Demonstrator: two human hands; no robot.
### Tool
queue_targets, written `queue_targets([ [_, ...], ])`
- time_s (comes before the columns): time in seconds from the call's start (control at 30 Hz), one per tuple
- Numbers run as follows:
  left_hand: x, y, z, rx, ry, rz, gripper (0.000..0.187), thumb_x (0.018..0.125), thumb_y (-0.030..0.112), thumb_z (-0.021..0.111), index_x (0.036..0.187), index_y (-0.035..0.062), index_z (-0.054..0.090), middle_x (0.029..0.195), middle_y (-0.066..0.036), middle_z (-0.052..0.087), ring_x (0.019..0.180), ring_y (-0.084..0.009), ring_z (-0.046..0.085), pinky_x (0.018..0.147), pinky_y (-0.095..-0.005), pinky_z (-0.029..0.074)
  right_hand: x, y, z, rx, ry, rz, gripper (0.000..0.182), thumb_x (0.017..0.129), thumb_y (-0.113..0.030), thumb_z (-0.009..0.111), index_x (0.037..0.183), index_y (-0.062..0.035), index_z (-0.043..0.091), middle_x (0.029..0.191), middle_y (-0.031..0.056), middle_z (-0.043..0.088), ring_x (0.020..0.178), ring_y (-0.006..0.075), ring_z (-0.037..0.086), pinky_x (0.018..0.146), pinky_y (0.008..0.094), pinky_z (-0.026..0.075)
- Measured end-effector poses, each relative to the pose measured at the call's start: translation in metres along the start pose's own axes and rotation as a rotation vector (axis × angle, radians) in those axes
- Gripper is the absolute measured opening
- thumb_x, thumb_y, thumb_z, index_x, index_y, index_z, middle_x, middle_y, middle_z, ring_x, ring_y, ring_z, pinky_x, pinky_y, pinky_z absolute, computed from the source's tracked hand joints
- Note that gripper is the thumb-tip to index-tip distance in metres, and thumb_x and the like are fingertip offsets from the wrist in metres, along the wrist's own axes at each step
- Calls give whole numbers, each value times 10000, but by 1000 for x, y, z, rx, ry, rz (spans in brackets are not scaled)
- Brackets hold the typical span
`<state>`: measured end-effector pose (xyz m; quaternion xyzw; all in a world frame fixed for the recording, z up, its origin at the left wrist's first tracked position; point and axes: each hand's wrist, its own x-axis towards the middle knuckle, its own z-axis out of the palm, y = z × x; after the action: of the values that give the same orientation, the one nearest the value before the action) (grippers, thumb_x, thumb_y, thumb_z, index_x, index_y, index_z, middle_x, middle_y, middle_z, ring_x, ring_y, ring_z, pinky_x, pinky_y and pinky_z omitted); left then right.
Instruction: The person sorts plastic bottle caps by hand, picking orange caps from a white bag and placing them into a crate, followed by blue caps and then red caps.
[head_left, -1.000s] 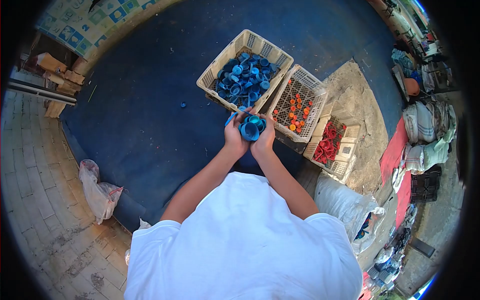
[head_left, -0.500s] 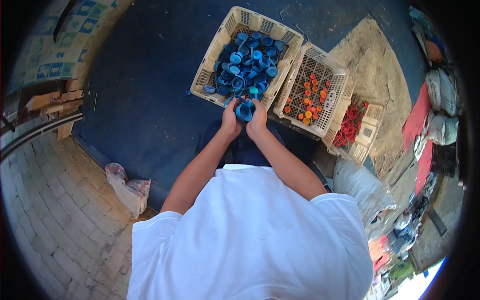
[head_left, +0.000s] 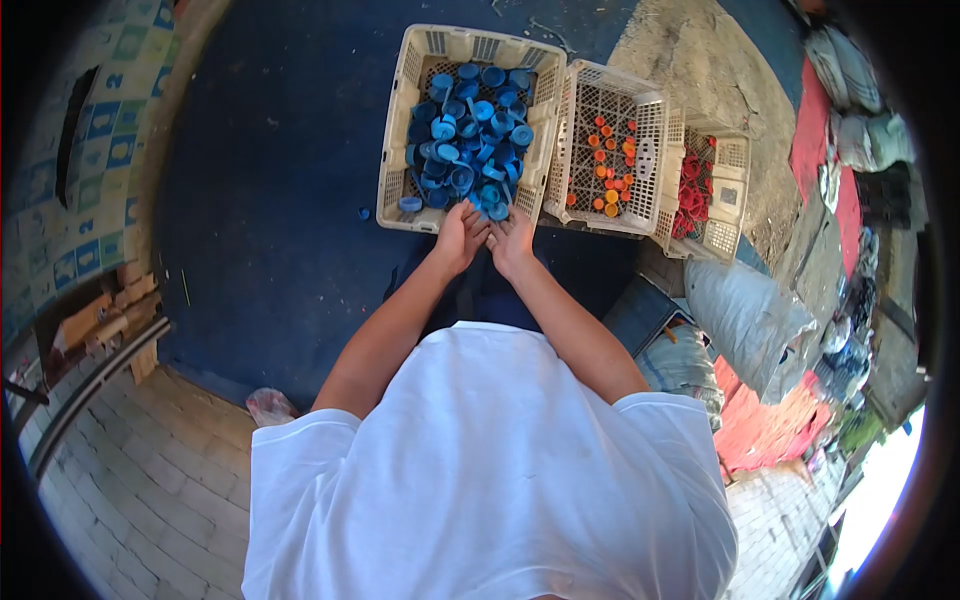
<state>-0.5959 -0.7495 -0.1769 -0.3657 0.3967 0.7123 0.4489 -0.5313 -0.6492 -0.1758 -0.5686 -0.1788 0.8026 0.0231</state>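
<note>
Both of my hands meet at the near rim of a cream plastic crate (head_left: pixel 390 150) that holds many blue plastic caps (head_left: pixel 445 128), some with straps. My left hand (head_left: pixel 460 238) is closed, its fingers curled toward the right one. My right hand (head_left: pixel 512 242) is closed too, with its fingertips beside a thin blue strap. Between the fingertips of both hands sits a blue cap (head_left: pixel 497 211), partly covered by the fingers and overlapping the pile behind it.
Right of the blue caps, a second cream crate (head_left: pixel 652 110) holds orange caps (head_left: pixel 611 183). Beyond it, a third crate (head_left: pixel 735 160) contains red pieces (head_left: pixel 692 195). One loose blue cap (head_left: pixel 364 213) lies on the dark floor. Pale sacks (head_left: pixel 745 315) stand at right.
The blue cap held up between my hands has moved forward, over the crate's near rim and against the pile. The view has turned, so the crates appear shifted left and more upright.
</note>
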Motion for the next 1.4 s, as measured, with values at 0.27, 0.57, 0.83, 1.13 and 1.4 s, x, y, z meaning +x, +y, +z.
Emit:
queue_targets([
  [0.27,-16,59,-22,198,-81,-68,513,1025,359,496,1410,20,495,1395,-127,599,1238,-299,602,1081,-445,457,-7,16,13,13,59,-46,776,961,-402,580,1564,-14,284,1605,244,271,1419,370,411,1109,495,415],
  [0.57,-32,132,-29,213,-89,-23,413,1021,315,465,1327,51,549,1317,-81,640,1164,-270,619,1009,-441,479,-25,-4,-12,-39,7,-130,406,958,-324,582,1245,-36,588,1168,120,642,1130,289,615,919,421,514],
  [0.83,-34,153,-38,214,-105,-87,347,1001,283,476,1253,75,591,1240,-63,664,1107,-261,632,951,-420,489,-66,1,-41,170,81,-274,433,998,-307,491,1323,-31,567,1116,88,676,959,230,677,845,382,539],
  [1.13,-48,141,-8,294,-256,-228,329,1005,320,506,1221,93,607,1219,-62,670,1081,-271,645,899,-426,519,-113,16,-67,569,110,-329,322,969,-286,520,1195,-78,615,1029,63,693,960,270,672,850,421,526],
  [1.4,-48,123,20,295,-337,-348,271,1000,269,517,1142,86,656,1086,-46,708,1076,-267,648,937,-437,514,-156,-6,-93,678,118,-488,324,981,-271,481,1201,-64,600,1039,81,699,966,289,694,882,427,545],
])
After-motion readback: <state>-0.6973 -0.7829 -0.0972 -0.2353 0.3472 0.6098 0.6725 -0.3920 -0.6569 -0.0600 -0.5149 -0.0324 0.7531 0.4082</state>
